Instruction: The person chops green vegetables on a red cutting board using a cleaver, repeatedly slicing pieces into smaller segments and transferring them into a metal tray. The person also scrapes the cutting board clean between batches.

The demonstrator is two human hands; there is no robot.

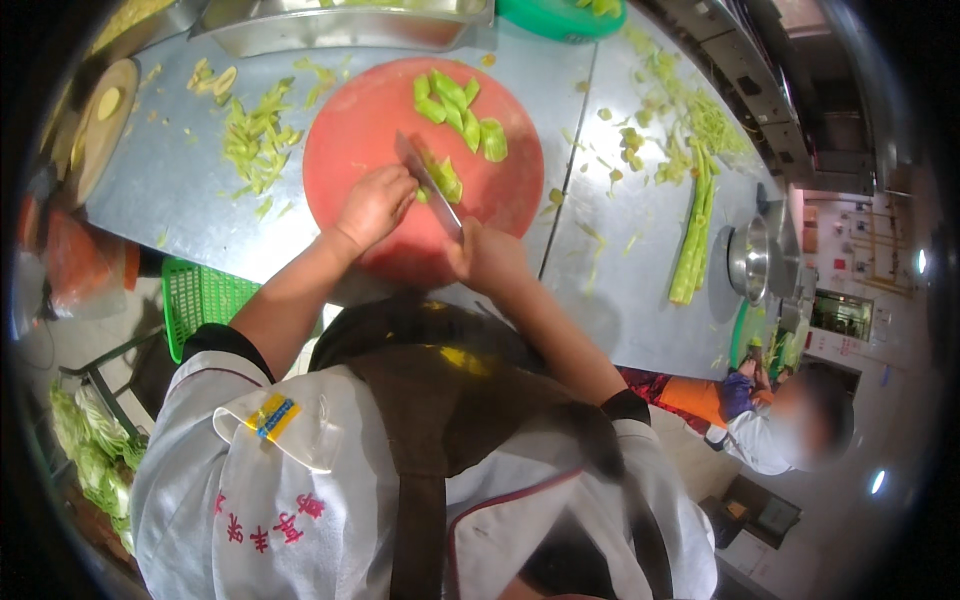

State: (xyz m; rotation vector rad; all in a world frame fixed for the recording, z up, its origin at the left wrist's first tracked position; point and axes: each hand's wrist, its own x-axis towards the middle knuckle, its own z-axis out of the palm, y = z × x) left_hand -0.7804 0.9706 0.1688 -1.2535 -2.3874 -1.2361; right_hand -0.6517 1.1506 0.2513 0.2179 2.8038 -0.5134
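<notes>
"White jacket (180,470) and brown apron (420,410) fill the lower frame, nearest the lens. What room is there around the board?"

"Bare steel table (190,200) shows on both sides of the round red cutting board (345,130). Pale green shreds (255,140) lie to its left, a steel tray (340,36) borders it at the top, and long green stalks (695,235) rest well apart at right of center."

"And the near edge?"

"Close to the apron. A green basket (205,300) sits below the table's edge at left; another person (765,435) appears at lower right."

"Where is the food being worked?"

"Green pieces (444,180) lie mid-board beside the blade of a knife (428,185), between the left hand (375,207) and more cut pieces (462,108) near the board's far rim."

"How are the hands posed?"

"Right hand (488,258) closes around the knife's handle at the board's lower right, blade angled toward upper left. Left hand bends its fingers beside the blade, fingertips low over the board; whether they pinch a piece, one cannot tell. Both forearms reach up from the lower frame, converging on the board."
</notes>
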